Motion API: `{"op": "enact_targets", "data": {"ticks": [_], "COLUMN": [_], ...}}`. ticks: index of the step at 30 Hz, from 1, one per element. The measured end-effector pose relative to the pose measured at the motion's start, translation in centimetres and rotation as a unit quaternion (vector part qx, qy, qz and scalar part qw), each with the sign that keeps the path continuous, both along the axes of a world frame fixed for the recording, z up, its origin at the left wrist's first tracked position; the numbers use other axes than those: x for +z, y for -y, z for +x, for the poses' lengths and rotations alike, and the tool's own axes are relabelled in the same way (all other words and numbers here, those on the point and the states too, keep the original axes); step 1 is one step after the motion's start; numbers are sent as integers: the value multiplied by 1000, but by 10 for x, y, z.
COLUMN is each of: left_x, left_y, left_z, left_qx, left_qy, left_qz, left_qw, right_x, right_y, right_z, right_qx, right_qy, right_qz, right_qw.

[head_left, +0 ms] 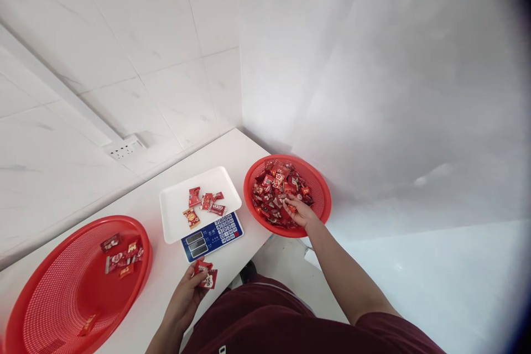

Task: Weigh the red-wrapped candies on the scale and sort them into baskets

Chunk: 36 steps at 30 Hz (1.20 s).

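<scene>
My left hand [186, 296] pinches red candy packets [206, 275] while my right hand [299, 211] curls into the candy basket [319, 185]; next, onto the scale tray [174, 215], I judge.

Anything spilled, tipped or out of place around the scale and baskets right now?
Nothing stands out. Candies sit inside the right basket, the left basket and on the scale tray. None lie loose on the table. The left hand holds wrapped candies; the right hand reaches into the right basket.

Glossy foil candy wrappers [279, 188] in a perforated plastic basket [321, 191].
</scene>
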State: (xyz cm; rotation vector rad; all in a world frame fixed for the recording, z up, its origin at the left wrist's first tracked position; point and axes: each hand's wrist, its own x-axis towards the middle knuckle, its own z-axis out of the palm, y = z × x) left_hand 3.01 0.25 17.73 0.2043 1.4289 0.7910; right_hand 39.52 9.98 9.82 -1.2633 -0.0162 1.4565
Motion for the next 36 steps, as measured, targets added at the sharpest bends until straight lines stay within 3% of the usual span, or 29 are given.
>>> {"op": "enact_targets", "data": {"ticks": [3,5,8,10,13,16,21,26,29,32,34,36], "left_x": [-3,-5,-5,-4,-4,-4,-3,-3,-1,1,2,4], "left_y": [1,2,3,4,5,8,12,18,21,24,24,23], "left_z": [-2,-3,-3,-3,-5,-7,-10,-16,-20,-21,-20,-16], "left_qx": [-5,-2,7,10,12,12,22,34,42,39,27,2], "left_qy": [2,4,10,13,16,22,28,28,28,24,21,18], "left_qz": [3,6,14,17,13,14,25,30,30,26,35,58], "left_qw": [1000,1000,1000,1000,1000,1000,999,999,998,999,999,998], "right_x": [-1,-2,-4,-2,10,31,53,69,79,82,81,78], "right_y": [4,6,4,-2,-12,-15,-14,-31,-42,-39,-25,-3], "right_z": [-1,0,0,-5,-30,-71,-143,-193,-206,-205,-201,-200], "right_qx": [25,65,118,98,70,159,368,443,434,437,477,538], "right_qy": [32,111,311,370,250,122,151,148,227,337,312,221], "right_qz": [-7,-19,-30,-8,59,85,86,157,206,225,227,207], "right_qw": [999,992,942,924,964,976,914,870,847,802,790,786]}}
